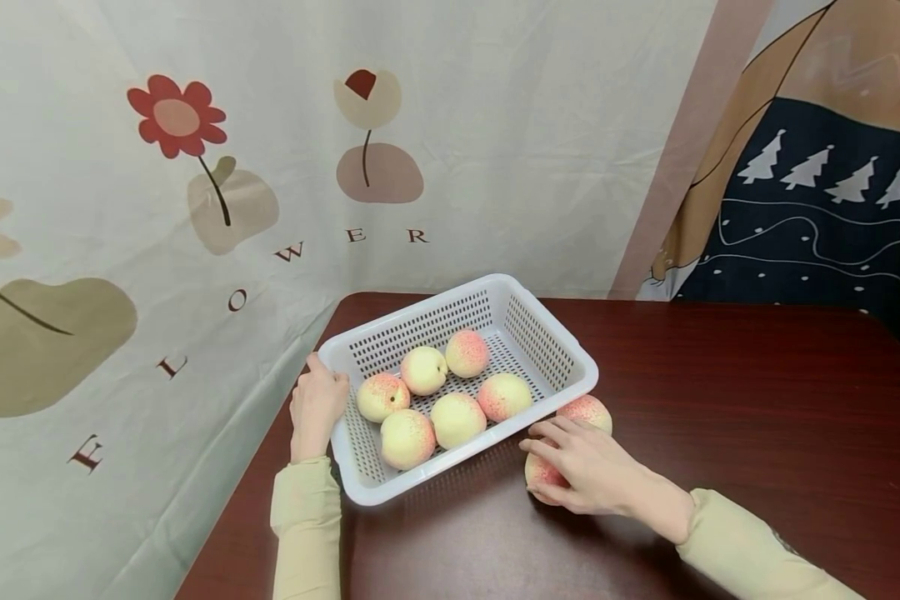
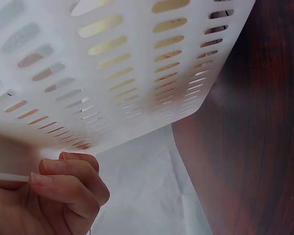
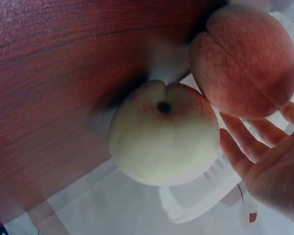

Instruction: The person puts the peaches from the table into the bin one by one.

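A white perforated plastic basket (image 1: pixel 547 350) holds several pink-and-yellow peaches (image 1: pixel 458 421). My left hand (image 1: pixel 318 408) grips its left end by the rim, fingers (image 2: pixel 68 183) curled at the edge in the left wrist view. Outside the basket's near right corner, my right hand (image 1: pixel 588 467) has its thumb and fingers around a peach (image 1: pixel 542 475), which the hand partly covers. A second peach (image 1: pixel 591 412) lies just beyond that hand, against the basket's corner. In the right wrist view this paler peach (image 3: pixel 164 142) sits beside the pinker one (image 3: pixel 245 63) at my fingers.
Below everything is a dark red-brown wooden table (image 1: pixel 757 417). A pale cloth printed with flowers and letters (image 1: pixel 495 167) hangs behind the table and along its left side. At the far right is a dark printed area with white trees (image 1: pixel 810 208).
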The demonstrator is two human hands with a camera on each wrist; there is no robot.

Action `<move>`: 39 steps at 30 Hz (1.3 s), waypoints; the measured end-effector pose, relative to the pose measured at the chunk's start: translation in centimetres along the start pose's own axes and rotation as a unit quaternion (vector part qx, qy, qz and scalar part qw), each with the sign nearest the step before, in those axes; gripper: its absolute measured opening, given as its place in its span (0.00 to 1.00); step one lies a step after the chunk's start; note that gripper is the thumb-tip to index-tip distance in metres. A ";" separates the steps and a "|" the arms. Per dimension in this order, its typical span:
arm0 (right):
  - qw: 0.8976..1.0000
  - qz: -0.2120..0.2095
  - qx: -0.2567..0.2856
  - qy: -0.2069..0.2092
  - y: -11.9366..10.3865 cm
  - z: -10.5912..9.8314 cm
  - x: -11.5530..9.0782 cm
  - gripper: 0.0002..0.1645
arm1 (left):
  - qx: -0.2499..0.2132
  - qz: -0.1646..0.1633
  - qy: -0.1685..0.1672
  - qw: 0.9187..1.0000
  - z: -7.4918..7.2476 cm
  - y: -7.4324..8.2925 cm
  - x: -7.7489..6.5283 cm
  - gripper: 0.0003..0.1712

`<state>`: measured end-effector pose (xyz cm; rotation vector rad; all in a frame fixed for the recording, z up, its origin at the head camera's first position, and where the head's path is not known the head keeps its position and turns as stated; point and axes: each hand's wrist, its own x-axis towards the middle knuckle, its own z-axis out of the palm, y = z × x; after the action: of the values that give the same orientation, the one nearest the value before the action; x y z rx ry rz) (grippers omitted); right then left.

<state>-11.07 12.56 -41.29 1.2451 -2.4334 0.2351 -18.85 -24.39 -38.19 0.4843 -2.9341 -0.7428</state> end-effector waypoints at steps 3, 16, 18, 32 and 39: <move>1.000 -0.028 0.007 0.001 -0.1 0.6 0.0 0.28 | -0.001 -0.004 -0.002 1.000 0.0 0.0 0.0 0.36; 0.998 -0.066 -0.021 0.006 0.0 2.4 0.4 0.21 | -0.001 0.000 -0.002 1.000 -0.1 0.0 -0.1 0.36; 0.997 -0.069 -0.022 0.009 -0.1 2.5 0.4 0.21 | 0.000 0.001 0.000 1.000 -0.1 0.0 -0.1 0.35; 0.993 -0.103 -0.002 0.060 -0.1 0.4 1.2 0.21 | 0.002 -0.001 0.002 1.000 -0.1 0.1 0.0 0.35; 0.991 -0.114 0.009 0.069 -0.2 -1.2 1.6 0.23 | 0.000 0.001 0.001 1.000 -0.1 0.0 -0.1 0.35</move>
<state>-11.41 11.65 -39.53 1.4496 -2.1562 0.2678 -18.76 -24.38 -38.09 0.4829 -2.9320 -0.7404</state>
